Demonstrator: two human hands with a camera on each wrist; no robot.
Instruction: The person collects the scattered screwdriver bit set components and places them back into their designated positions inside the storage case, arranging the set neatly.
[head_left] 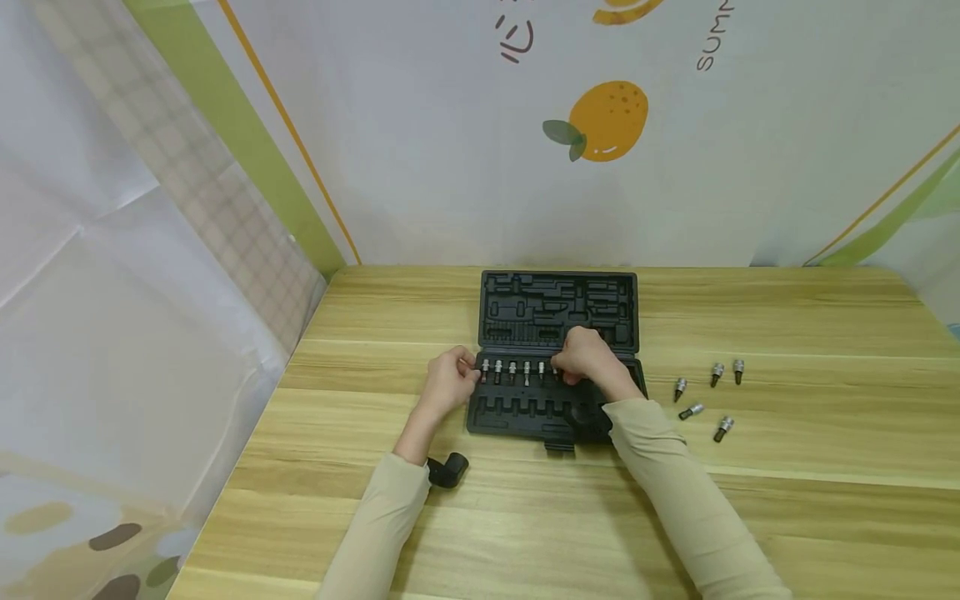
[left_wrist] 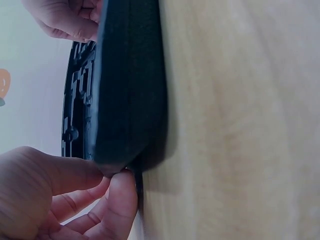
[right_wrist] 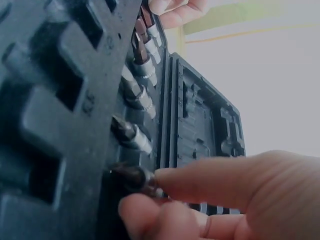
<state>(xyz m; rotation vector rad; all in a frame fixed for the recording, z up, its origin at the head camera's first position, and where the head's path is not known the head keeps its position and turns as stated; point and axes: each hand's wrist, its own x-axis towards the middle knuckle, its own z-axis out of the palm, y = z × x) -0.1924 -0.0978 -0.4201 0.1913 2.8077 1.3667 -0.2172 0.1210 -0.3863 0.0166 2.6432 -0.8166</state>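
An open black plastic case [head_left: 487,421] lies on the table, its moulded lid [head_left: 558,310] folded back behind it. My left hand [head_left: 450,379] pinches the left edge of the case between thumb and fingers, as the left wrist view shows. Several silver-and-dark bit sockets [head_left: 527,372] sit in a row in the back slots of the base. At the right end of that row, my right hand [head_left: 588,358] pinches another bit socket [right_wrist: 137,179] by its silver end. Its dark tip lies against the slot; whether it is fully seated I cannot tell.
Several loose bit sockets [head_left: 717,374] lie on the wooden table [head_left: 825,450] right of the case. A bent black object [head_left: 452,471], partly hidden by the left wrist, lies in front of the case's left side. A printed cloth [head_left: 420,158] hangs behind the table.
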